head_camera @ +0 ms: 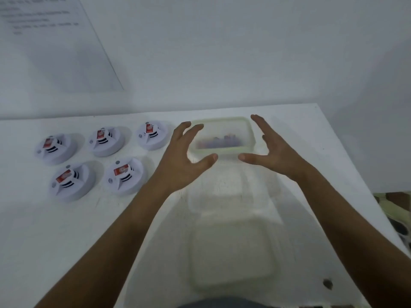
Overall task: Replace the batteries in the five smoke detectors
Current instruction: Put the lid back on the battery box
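Note:
Several white round smoke detectors lie in two rows on the left of the white table (66, 236), each with a red battery showing on top; one (123, 175) is nearest my left arm. A lidded translucent container (222, 135) with blurred coloured items inside stands at the table's back. My left hand (184, 156) and my right hand (270, 150) hover on either side of it, fingers spread, holding nothing. Whether they touch it is unclear.
Two more translucent containers stand in a line toward me: one (224, 194) between my forearms and one (231, 258) near the front edge. A white wall with a sheet of paper (51, 41) rises behind. The table's right edge (364, 185) is close to my right arm.

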{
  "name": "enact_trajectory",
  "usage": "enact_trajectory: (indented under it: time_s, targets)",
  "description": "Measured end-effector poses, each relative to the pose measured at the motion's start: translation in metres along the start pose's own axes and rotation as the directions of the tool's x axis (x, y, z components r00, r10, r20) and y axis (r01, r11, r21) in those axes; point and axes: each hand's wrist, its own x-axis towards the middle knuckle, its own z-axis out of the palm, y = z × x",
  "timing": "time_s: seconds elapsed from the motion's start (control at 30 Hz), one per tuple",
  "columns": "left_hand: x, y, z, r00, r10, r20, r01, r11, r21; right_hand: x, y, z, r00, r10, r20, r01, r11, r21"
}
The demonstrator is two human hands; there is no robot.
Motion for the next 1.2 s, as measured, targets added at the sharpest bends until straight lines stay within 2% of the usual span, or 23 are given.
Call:
enact_trajectory:
  time_s: [0.13,0.27,0.37,0.47,0.6,0.67,0.93,1.2]
  targets:
    - [-0.078,0.017,-0.009,0.993,0.092,-0.078,-0.09,0.996,0.018,-0.074,-0.019,0.009,0.997,-0.048,-0.058,0.043,0.995,-0.092]
    - [-0.141,0.012,-0.002,0.999,0.024,-0.031,-0.023,0.999,0.025,-0.14,-0.006,0.033,0.996,-0.054,-0.066,0.046,0.993,-0.113]
    - [-0.168,-0.003,0.007,0.993,-0.048,0.111,0.041,0.997,0.065,-0.174,0.012,0.046,0.999,0.038,-0.016,-0.04,0.992,-0.122]
    - [-0.18,-0.013,0.014,0.923,-0.166,0.346,0.137,0.985,0.108,-0.19,0.025,0.056,0.99,0.104,0.094,-0.086,0.981,-0.171]
    - [-0.184,-0.018,0.016,0.878,-0.113,0.466,0.037,0.985,0.169,-0.19,0.026,0.061,0.975,0.112,0.189,-0.073,0.977,-0.2]
    - [-0.184,-0.02,0.015,0.885,-0.087,0.458,0.007,0.985,0.172,-0.187,0.026,0.062,0.973,0.103,0.208,-0.055,0.973,-0.226]
    - [-0.181,-0.001,-0.002,0.891,-0.05,0.451,0.003,0.995,0.104,-0.195,0.013,0.059,0.997,0.024,0.079,-0.011,0.988,-0.153]
    - [-0.153,0.04,-0.047,0.937,0.066,0.343,-0.101,0.991,0.084,-0.181,-0.032,0.024,0.993,-0.118,-0.011,0.116,0.988,-0.104]
